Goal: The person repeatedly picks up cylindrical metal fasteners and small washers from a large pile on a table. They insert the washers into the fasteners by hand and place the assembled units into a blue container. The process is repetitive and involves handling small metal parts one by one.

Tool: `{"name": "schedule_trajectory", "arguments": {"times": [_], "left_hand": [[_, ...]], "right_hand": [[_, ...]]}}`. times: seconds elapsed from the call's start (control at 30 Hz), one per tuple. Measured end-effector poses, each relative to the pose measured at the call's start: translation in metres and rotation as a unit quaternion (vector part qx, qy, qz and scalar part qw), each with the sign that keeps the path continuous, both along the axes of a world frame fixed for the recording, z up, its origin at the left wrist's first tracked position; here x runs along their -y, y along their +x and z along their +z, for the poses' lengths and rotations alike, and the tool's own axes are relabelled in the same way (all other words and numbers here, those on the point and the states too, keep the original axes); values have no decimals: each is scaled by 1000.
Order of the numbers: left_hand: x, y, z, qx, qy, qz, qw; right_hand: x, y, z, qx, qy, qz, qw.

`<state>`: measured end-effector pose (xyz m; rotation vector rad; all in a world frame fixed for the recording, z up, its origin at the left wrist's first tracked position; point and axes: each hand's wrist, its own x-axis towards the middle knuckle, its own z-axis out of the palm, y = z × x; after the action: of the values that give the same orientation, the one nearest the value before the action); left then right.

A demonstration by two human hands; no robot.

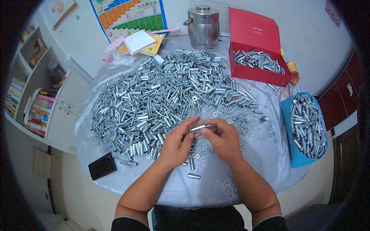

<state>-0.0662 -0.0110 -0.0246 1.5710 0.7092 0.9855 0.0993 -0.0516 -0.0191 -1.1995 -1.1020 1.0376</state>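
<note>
Over the near part of the table, both hands meet around a small silver expansion bolt (200, 128), a threaded rod in a metal sleeve. My left hand (177, 141) is closed on its left end. The fingers of my right hand (222, 139) pinch its right end, where a thinner tip shows. Beyond them spreads a large heap of metal sleeves and rods (150, 92). Small washers (197, 156) lie scattered below and right of my hands. A loose sleeve (194, 176) lies nearer to me, with another sleeve (192, 163) just above it.
An open red box (259, 79) of metal parts stands at the back right. A blue container (287, 131) full of assembled bolts is at the right edge. A black phone (102, 166) lies front left. At the back are a steel pot (203, 29) and a notebook (139, 41).
</note>
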Motion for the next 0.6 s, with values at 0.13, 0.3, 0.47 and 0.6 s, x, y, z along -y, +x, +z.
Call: {"name": "schedule_trajectory", "arguments": {"times": [0.13,0.3,0.47,0.6], "left_hand": [[0,3,3,-41,41,46,997],[-3,-2,-7,-74,31,60,995],[6,2,12,14,-154,31,987],[9,3,8,41,-150,17,988]], "right_hand": [[1,2,-2,135,37,1,990],[6,18,3,188,42,40,980],[9,28,6,261,63,62,961],[6,32,11,288,55,50,955]]}}
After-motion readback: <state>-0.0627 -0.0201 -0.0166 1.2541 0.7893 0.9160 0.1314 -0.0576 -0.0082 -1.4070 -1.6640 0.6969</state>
